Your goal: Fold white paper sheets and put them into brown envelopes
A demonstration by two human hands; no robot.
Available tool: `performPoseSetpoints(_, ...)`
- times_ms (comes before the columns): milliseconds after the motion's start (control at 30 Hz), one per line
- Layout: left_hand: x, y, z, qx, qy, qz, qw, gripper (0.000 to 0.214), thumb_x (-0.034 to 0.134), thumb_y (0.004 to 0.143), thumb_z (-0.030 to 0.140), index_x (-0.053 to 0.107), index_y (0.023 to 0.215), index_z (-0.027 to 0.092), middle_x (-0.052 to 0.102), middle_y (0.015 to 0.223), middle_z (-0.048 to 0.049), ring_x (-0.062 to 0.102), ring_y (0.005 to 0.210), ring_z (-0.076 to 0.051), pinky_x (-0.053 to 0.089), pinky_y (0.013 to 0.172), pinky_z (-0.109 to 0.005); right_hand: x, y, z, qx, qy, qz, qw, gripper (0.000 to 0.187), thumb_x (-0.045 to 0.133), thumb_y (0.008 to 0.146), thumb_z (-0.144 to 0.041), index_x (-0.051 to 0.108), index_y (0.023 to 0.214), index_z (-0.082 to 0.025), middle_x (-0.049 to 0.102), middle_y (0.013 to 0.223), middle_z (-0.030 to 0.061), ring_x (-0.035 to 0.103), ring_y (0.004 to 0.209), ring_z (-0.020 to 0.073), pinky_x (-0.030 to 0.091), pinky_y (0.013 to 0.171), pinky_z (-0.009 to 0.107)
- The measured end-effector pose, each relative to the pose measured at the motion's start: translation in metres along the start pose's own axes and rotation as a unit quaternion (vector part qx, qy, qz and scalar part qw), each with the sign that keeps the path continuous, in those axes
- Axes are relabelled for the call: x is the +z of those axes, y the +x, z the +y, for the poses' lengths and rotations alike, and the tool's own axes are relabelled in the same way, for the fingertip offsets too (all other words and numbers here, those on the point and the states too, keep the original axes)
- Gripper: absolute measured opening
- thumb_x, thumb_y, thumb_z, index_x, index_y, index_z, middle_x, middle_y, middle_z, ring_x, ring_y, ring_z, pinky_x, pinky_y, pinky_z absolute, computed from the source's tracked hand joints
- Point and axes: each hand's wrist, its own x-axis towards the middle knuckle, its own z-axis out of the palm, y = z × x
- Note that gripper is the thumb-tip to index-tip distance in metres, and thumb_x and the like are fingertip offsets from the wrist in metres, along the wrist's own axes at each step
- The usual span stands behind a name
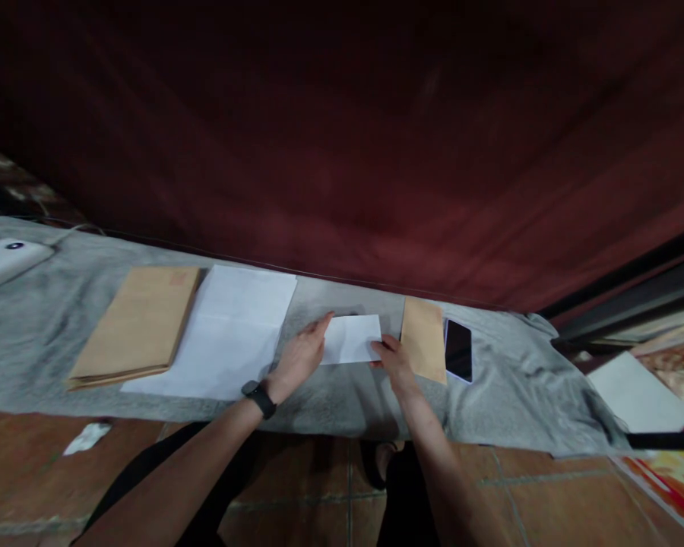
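A small folded white sheet (352, 337) lies on the grey cloth (45, 334) in front of me. My left hand (301, 355), with a black watch on its wrist, lies flat with fingers stretched out on the sheet's left edge. At the sheet's lower right corner my right hand (393, 358) presses or pinches it with bent fingers. A brown envelope (423, 338) lies just right of my right hand. A stack of white paper (228, 330) lies just left of my left hand.
A pile of brown envelopes (140, 325) sits at the left. A black phone (458, 349) lies right of the single envelope. A white device (3, 260) rests at the far left. A dark red curtain (342, 152) hangs behind. Tiled floor (319, 494) lies below.
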Motion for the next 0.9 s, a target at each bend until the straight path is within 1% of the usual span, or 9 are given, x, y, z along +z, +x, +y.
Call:
performPoseSetpoints(67, 0.0, -0.003, 0.001, 0.025, 0.041, -0.005, 0.999, 0.065, 0.037, 0.092, 0.006, 0.037, 0.155, 0.021, 0.065, 0.131, -0.0153, 0.067, 0.112, -0.026, 0.05, 0.098, -0.039, -0.003, 0.0, 0.002, -0.005, -0.088, -0.029, 0.996, 0.016, 0.062, 0.076, -0.032, 0.066, 0.084, -0.019, 0.063, 0.067, -0.0016, 0.06, 0.062, 0.016, 0.046, 0.05, 0.024)
performPoseSetpoints(167, 0.007, -0.005, 0.002, 0.07, 0.082, 0.011, 0.994, 0.065, 0.033, 0.088, 0.0, 0.048, 0.149, 0.018, 0.059, 0.14, -0.0198, 0.06, 0.125, -0.031, 0.044, 0.108, -0.049, -0.005, 0.0, 0.005, -0.028, -0.229, -0.018, 0.973, 0.008, 0.057, 0.081, -0.022, 0.065, 0.08, -0.02, 0.063, 0.064, -0.0011, 0.059, 0.059, 0.0152, 0.042, 0.054, 0.024)
performPoseSetpoints(233, 0.015, -0.006, 0.002, 0.106, 0.075, 0.014, 0.991, 0.064, 0.034, 0.086, -0.001, 0.053, 0.145, 0.018, 0.053, 0.149, -0.0194, 0.053, 0.135, -0.034, 0.038, 0.114, -0.056, -0.007, 0.0, 0.006, -0.058, -0.351, -0.004, 0.934, 0.011, 0.055, 0.085, -0.02, 0.066, 0.082, -0.02, 0.068, 0.071, 0.002, 0.064, 0.068, 0.017, 0.042, 0.06, 0.024)
performPoseSetpoints(267, 0.02, -0.007, 0.002, 0.124, 0.063, 0.007, 0.99, 0.064, 0.035, 0.086, -0.001, 0.054, 0.144, 0.019, 0.051, 0.151, -0.0181, 0.049, 0.138, -0.034, 0.034, 0.117, -0.057, -0.007, 0.0, 0.007, -0.071, -0.4, 0.001, 0.914, 0.012, 0.054, 0.087, -0.02, 0.066, 0.085, -0.02, 0.07, 0.076, 0.0038, 0.066, 0.074, 0.0182, 0.042, 0.063, 0.024)
performPoseSetpoints(333, 0.028, -0.007, 0.003, 0.149, 0.042, -0.014, 0.988, 0.065, 0.037, 0.085, -0.002, 0.055, 0.144, 0.019, 0.051, 0.153, -0.0163, 0.045, 0.142, -0.032, 0.03, 0.12, -0.056, -0.008, 0.0, 0.008, -0.086, -0.454, 0.003, 0.887, 0.014, 0.053, 0.091, -0.022, 0.067, 0.09, -0.02, 0.073, 0.084, 0.0063, 0.068, 0.083, 0.0198, 0.043, 0.067, 0.025)
performPoseSetpoints(433, 0.036, -0.007, 0.004, 0.154, 0.05, -0.03, 0.986, 0.064, 0.037, 0.086, -0.002, 0.054, 0.144, 0.017, 0.052, 0.152, -0.0172, 0.043, 0.145, -0.03, 0.028, 0.122, -0.053, -0.008, -0.001, 0.01, -0.096, -0.492, -0.003, 0.865, 0.017, 0.051, 0.095, -0.023, 0.067, 0.096, -0.019, 0.074, 0.09, 0.0076, 0.069, 0.088, 0.0204, 0.044, 0.07, 0.025)
performPoseSetpoints(600, 0.039, -0.007, 0.004, 0.167, 0.113, -0.051, 0.978, 0.06, 0.035, 0.086, -0.003, 0.055, 0.14, 0.011, 0.052, 0.15, -0.0201, 0.044, 0.144, -0.03, 0.029, 0.122, -0.051, -0.007, -0.005, 0.013, -0.124, -0.524, 0.007, 0.842, 0.018, 0.05, 0.098, -0.023, 0.066, 0.105, -0.017, 0.075, 0.097, 0.0103, 0.07, 0.094, 0.0222, 0.046, 0.075, 0.026)
performPoseSetpoints(700, 0.04, -0.008, 0.004, 0.175, 0.111, -0.039, 0.978, 0.06, 0.035, 0.086, -0.002, 0.055, 0.141, 0.012, 0.052, 0.15, -0.0195, 0.044, 0.144, -0.029, 0.03, 0.121, -0.051, -0.004, -0.009, 0.014, -0.128, -0.535, 0.022, 0.835, 0.02, 0.05, 0.099, -0.023, 0.065, 0.111, -0.017, 0.075, 0.1, 0.012, 0.071, 0.094, 0.023, 0.048, 0.076, 0.027)
performPoseSetpoints(900, 0.041, -0.013, 0.006, 0.187, 0.097, -0.02, 0.977, 0.059, 0.036, 0.085, -0.002, 0.058, 0.138, 0.013, 0.055, 0.147, -0.0202, 0.045, 0.144, -0.03, 0.03, 0.122, -0.053, 0.007, -0.021, 0.01, -0.101, -0.558, 0.064, 0.821, 0.029, 0.046, 0.101, -0.024, 0.061, 0.124, -0.013, 0.076, 0.097, 0.015, 0.073, 0.093, 0.0254, 0.049, 0.075, 0.03)
